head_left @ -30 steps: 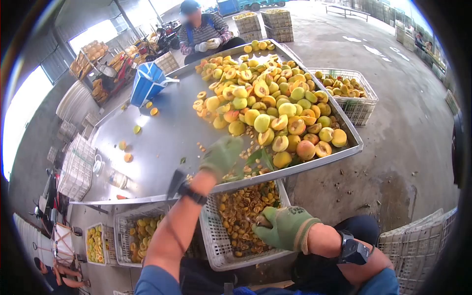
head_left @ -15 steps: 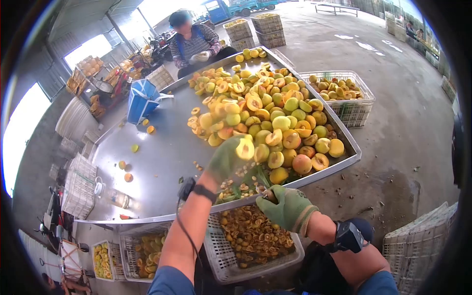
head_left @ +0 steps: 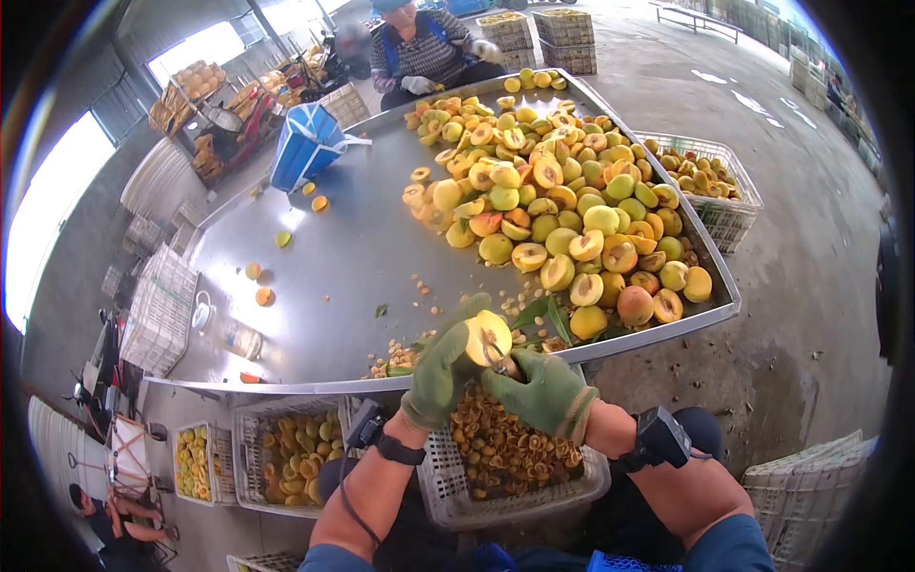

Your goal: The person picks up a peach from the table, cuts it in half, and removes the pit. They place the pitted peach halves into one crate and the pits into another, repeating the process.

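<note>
Clock directions run from the peach half between the hands. At nine o'clock, a stack of white crates (head_left: 160, 310) stands beside the metal desk (head_left: 372, 257). A small crate (head_left: 221, 467) of yellow fruit is at eight o'clock on the floor, and a clear jar (head_left: 240, 341) lies on the desk at nine. Next comes a larger crate (head_left: 250, 481) of fruit, also at eight, then a blue bag (head_left: 303, 153) between ten and eleven. A co-worker (head_left: 426, 52) sits near twelve. The green-gloved left hand (head_left: 437, 377) has its grip closed around the peach half (head_left: 484, 330), held cut side up at the desk's near edge. The right hand (head_left: 541, 393), just beside it, pinches a small tool (head_left: 498, 362) in its grip, the metal tip at the cut face. Below, toward six, sits a crate (head_left: 443, 496) of brownish pieces. A peach heap (head_left: 572, 200) fills one o'clock; a full crate (head_left: 729, 210) stands at two.
</note>
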The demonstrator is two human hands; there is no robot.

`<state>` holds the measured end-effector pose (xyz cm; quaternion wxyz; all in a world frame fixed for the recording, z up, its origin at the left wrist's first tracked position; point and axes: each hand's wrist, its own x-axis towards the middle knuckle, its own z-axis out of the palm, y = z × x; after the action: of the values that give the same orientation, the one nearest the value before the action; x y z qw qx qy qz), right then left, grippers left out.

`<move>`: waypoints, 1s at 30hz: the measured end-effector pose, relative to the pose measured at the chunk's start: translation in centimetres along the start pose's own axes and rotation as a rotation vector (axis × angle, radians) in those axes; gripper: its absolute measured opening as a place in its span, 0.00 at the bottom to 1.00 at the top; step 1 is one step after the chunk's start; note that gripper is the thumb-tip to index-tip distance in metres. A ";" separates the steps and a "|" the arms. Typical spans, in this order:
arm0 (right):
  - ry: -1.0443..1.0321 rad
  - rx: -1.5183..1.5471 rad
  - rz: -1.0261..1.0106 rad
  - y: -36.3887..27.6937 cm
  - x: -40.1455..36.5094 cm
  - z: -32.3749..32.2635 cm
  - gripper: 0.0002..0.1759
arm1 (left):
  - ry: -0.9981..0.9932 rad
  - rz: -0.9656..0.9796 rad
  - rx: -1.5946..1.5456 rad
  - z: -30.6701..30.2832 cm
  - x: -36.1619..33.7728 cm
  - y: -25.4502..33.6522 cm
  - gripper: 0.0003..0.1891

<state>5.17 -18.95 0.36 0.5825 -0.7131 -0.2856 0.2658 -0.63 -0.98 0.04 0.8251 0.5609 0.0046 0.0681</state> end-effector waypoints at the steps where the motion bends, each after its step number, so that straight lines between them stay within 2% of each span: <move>1: 0.019 -0.076 -0.004 -0.5 -0.2 0.2 0.17 | 0.019 0.015 0.020 0.3 -0.4 0.2 0.32; 5: 0.101 -0.346 -0.051 -1.4 -0.4 -0.1 0.16 | -0.009 -0.057 0.073 -2.0 -1.3 -0.6 0.31; 6: 0.119 -0.406 -0.074 -1.2 -0.3 -0.2 0.15 | -0.028 0.147 0.360 -1.8 -1.2 -0.8 0.30; 8: 0.095 -0.444 -0.123 -0.7 -0.2 0.1 0.15 | -0.045 0.127 0.352 -1.5 -1.9 -0.3 0.31; 12: 0.123 -0.545 -0.198 -0.7 -0.3 0.4 0.14 | 0.041 -0.073 0.060 -1.0 -1.8 -0.2 0.31; 18: 0.118 -0.599 -0.220 -0.3 -0.4 0.5 0.15 | 0.037 -0.142 0.016 -0.7 -2.1 -1.0 0.29; 21: 0.006 -0.649 -0.072 -1.7 -0.5 0.2 0.20 | 0.019 -0.141 0.051 -0.7 -2.4 -1.6 0.27; 24: -0.027 -0.691 -0.098 -1.0 -0.3 0.1 0.20 | 0.020 -0.086 0.292 -0.6 -2.3 -1.5 0.25; 27: -0.029 -0.730 -0.076 -0.8 -0.3 0.2 0.19 | 0.062 -0.046 0.370 -0.2 -2.1 -1.5 0.24; 30: -0.064 -0.717 -0.051 -1.3 -0.3 0.1 0.20 | 0.084 -0.102 0.270 -0.5 -2.3 -1.6 0.23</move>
<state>4.79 -18.87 1.66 0.2927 -0.8560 -0.3963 0.1564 -2.79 -1.37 -1.77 0.7435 0.6626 0.0766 0.0480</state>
